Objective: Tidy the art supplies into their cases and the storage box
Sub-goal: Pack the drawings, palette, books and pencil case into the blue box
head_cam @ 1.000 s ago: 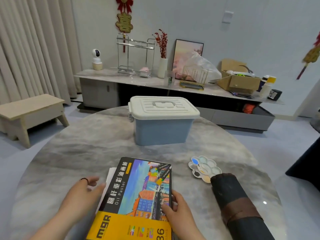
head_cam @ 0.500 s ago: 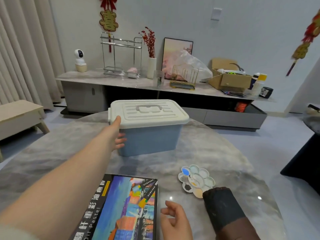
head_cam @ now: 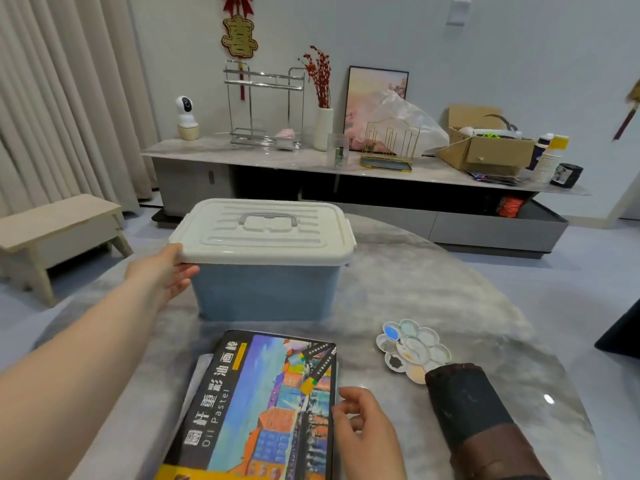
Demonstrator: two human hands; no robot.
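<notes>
— What takes up most of the view?
— A round grey marbled table point(head_cam: 433, 299). Past it a long low sideboard point(head_cam: 346, 168) runs along the wall, with a wooden stool point(head_cam: 59, 230) off to the left.
— And the storage box?
— The storage box point(head_cam: 266, 292) sits on the far middle of the table. It has a blue body, its white lid point(head_cam: 221, 244) is on, and the grey handle point(head_cam: 268, 218) lies flat on top.
— What sits nearer the person?
— An oil pastel box point(head_cam: 263, 403) lies flat and closed just in front of the storage box, apart from it. Something flat and pale point(head_cam: 201, 368) shows from under its left edge. I cannot tell what that is.
— And to the right?
— A dark rolled case point(head_cam: 474, 417) with a brown band lies on the table, and its far end overlaps the near rim of a flower-shaped palette point(head_cam: 412, 348). The palette's wells hold dabs of blue, black and orange.
— Where are the hands?
— The left hand point(head_cam: 162, 275) reaches out to the box's left end, right under the lid's corner. Its fingers lie against the blue wall. Their tips are partly hidden, so I cannot tell whether they hook the rim or only touch it.
— And the other one?
— The right hand point(head_cam: 363, 431) rests at the pastel box's right edge. Its fingers are loosely curled and slightly apart, with nothing held between them.
</notes>
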